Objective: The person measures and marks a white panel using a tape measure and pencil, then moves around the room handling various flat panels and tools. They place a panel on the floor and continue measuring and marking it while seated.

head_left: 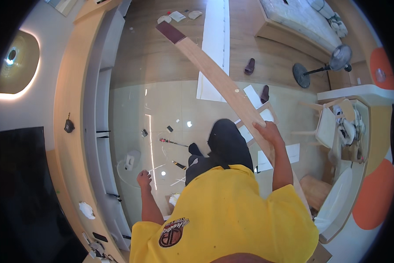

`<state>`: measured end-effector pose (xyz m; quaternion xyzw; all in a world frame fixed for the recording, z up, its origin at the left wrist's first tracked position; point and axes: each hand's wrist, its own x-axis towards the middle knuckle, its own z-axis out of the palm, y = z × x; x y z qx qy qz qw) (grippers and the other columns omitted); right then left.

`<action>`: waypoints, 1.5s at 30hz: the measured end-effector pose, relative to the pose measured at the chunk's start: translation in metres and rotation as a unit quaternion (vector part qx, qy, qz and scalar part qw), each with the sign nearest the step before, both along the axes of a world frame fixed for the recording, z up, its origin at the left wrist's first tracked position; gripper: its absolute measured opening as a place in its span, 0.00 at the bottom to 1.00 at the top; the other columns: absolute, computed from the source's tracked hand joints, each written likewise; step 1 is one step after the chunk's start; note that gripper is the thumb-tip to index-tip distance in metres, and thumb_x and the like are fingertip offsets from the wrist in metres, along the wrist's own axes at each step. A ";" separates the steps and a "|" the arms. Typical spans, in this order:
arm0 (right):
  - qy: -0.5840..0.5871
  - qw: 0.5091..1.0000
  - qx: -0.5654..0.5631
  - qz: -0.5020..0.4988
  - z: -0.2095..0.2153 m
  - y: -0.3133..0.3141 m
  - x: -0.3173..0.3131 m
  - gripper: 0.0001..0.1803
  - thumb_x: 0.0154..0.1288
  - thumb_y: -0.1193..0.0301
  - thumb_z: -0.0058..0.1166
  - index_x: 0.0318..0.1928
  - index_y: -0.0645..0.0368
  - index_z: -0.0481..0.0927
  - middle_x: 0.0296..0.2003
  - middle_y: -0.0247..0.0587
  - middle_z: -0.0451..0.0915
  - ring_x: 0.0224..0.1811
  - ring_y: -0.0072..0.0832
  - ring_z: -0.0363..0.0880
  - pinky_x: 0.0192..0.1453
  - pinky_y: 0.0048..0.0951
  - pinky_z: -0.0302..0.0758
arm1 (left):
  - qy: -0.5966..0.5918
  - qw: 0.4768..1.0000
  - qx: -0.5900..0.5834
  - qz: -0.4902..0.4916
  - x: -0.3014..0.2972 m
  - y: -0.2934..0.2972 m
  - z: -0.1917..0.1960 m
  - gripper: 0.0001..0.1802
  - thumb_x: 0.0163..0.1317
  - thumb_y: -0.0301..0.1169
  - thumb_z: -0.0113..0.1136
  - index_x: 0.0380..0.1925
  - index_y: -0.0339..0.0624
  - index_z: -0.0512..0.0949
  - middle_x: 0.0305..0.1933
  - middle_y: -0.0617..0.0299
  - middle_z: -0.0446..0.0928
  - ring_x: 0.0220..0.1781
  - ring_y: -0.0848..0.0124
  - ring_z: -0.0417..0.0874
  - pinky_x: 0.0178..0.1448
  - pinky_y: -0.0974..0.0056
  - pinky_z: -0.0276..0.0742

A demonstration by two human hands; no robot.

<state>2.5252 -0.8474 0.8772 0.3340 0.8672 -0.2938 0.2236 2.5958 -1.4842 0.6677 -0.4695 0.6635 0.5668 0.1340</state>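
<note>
My right hand (268, 133) is wrapped round the edge of a long, narrow wooden board (219, 79). The board slants from the far left, where its end is dark brown, back past my right side, and my right arm and sleeve cover part of its near stretch. Off to my left, my left hand (144, 179) hangs free above the tiled floor, its fingers loosely bent and apart with nothing in them. On the floor near that hand stand a whitish plastic jug (132, 160) and a red-and-black handled tool (174, 142).
A long wood-topped cabinet (76, 109) runs along my left, with a tape measure (69, 125) on it. Ahead lies a white panel (214, 48). To the right are slippers (249, 66), a standing fan (301, 75), a chair (326, 127) and a bed (289, 22).
</note>
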 end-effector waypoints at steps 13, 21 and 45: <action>-0.137 0.990 0.019 0.016 -0.082 -0.019 -0.147 0.44 0.56 0.35 0.58 0.52 0.68 0.82 0.51 0.59 0.83 0.53 0.50 0.82 0.57 0.44 0.77 | -0.027 0.936 0.064 -0.346 -0.223 0.144 -0.034 0.20 0.64 0.38 0.65 0.50 0.35 0.82 0.34 0.61 0.82 0.30 0.75 0.81 0.28 0.69 0.74; -0.127 0.991 -0.040 -0.033 -0.109 0.005 -0.339 0.45 0.58 0.34 0.55 0.52 0.70 0.81 0.51 0.61 0.82 0.55 0.49 0.82 0.60 0.44 0.76 | -0.138 0.946 -0.009 -0.292 -0.415 0.106 -0.016 0.17 0.65 0.35 0.62 0.49 0.36 0.82 0.32 0.61 0.81 0.28 0.73 0.81 0.27 0.68 0.75; -0.175 0.933 -0.077 -0.306 -0.055 0.043 -0.683 0.50 0.53 0.32 0.59 0.53 0.72 0.81 0.49 0.63 0.83 0.52 0.49 0.84 0.57 0.42 0.78 | 0.007 0.849 -0.097 -0.519 -1.121 0.293 -0.013 0.18 0.65 0.37 0.61 0.45 0.31 0.84 0.36 0.51 0.85 0.36 0.64 0.85 0.42 0.59 0.79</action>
